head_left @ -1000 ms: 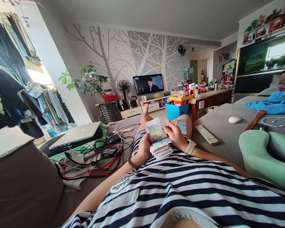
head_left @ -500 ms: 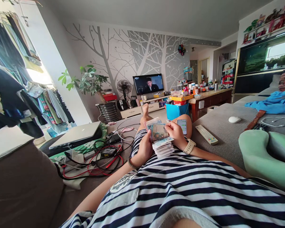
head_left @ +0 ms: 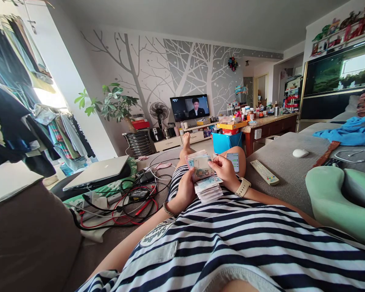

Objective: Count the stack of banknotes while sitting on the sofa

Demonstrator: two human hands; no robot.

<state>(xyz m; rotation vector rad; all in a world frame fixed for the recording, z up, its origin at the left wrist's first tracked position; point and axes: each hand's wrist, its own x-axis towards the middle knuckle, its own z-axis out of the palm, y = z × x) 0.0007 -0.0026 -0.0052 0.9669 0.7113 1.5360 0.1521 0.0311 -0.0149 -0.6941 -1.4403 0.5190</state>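
Observation:
Above my lap, my left hand [head_left: 186,190] is closed around a folded bundle of banknotes [head_left: 202,170], its thumb pressed on their face. The upper notes stand fanned up, a greyish note marked 10 in front and bluish and pinkish edges behind it. The folded-over notes [head_left: 208,192] hang below in a thick layered stack. My right hand [head_left: 226,171], with a pale watch [head_left: 242,187] on its wrist, pinches the upper right edge of the front note. A lit smartphone [head_left: 233,161] rests on my right thigh just beyond that hand.
To the left on the sofa lie a laptop [head_left: 99,172] and tangled cables [head_left: 130,202]. On the right are a remote control [head_left: 264,172], a white mouse [head_left: 300,153] and a green neck pillow [head_left: 325,190]. A blue box [head_left: 227,142] stands past my feet, near a cluttered table [head_left: 270,121].
The front note has turned to lie flatter against the bundle, and its 10 shows more plainly. My right fingers have shifted slightly left. The left hand stays put.

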